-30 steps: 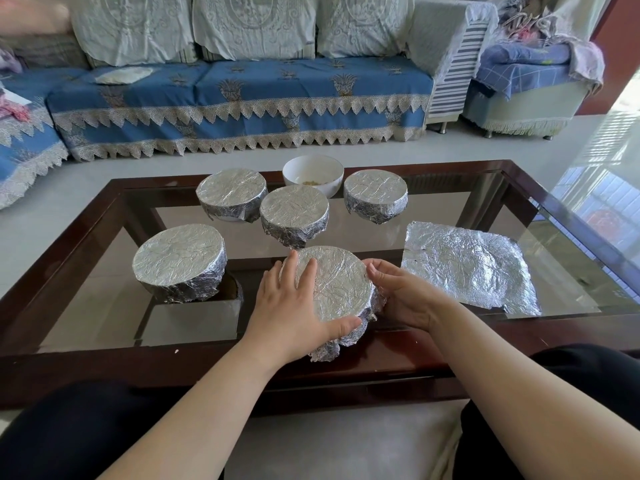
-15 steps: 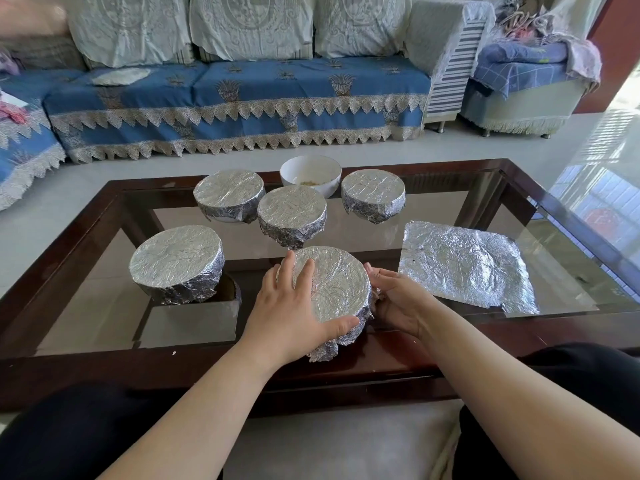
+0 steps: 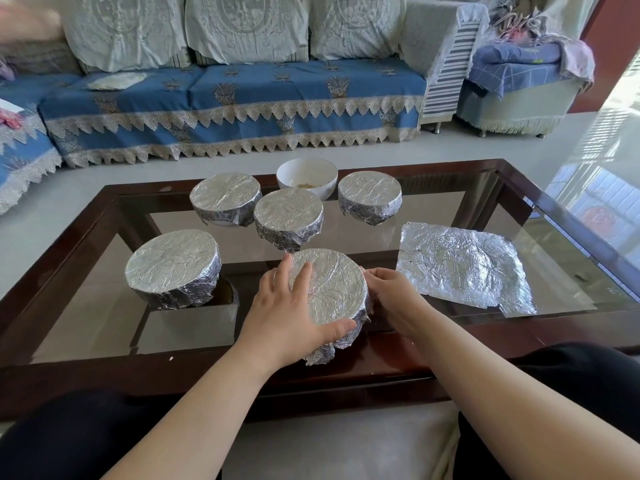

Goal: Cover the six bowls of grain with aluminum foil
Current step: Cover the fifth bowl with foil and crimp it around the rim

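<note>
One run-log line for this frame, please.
phase: sealing nearest bowl | left hand, right hand: pressing its foil | uncovered bowl: one | spare foil sheet: flat on table

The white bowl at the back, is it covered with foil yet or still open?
Open. The white bowl shows a bare rim and some grain inside; a spare foil sheet lies flat on the table.
</note>
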The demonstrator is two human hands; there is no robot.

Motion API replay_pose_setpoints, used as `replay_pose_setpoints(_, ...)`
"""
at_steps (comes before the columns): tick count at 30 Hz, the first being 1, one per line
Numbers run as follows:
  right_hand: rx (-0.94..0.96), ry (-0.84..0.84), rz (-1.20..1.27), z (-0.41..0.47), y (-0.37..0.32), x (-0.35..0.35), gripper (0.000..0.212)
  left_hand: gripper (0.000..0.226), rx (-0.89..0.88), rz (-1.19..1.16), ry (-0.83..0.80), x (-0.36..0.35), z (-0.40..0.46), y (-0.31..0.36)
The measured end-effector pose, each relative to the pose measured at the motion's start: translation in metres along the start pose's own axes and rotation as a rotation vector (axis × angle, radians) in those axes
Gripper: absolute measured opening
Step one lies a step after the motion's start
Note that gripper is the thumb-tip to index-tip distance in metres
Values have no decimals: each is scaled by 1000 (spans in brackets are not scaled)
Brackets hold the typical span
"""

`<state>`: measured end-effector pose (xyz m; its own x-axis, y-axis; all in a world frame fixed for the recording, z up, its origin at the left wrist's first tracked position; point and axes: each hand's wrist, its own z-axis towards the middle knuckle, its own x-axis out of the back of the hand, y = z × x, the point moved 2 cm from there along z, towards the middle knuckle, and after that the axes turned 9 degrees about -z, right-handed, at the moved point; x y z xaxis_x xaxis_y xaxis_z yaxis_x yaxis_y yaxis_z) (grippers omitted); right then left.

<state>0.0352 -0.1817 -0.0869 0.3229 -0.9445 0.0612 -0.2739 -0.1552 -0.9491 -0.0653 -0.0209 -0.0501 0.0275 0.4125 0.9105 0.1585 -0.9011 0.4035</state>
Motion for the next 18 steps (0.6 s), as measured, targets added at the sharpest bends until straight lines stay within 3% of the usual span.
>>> replay_pose_setpoints(6,81,161,65,0,2,-6,5,120,-5,3,-1,0,1,0)
replay_pose_setpoints(18,91,257,-85,-2,1,-5,9,118,1,22,1,-1,1,0)
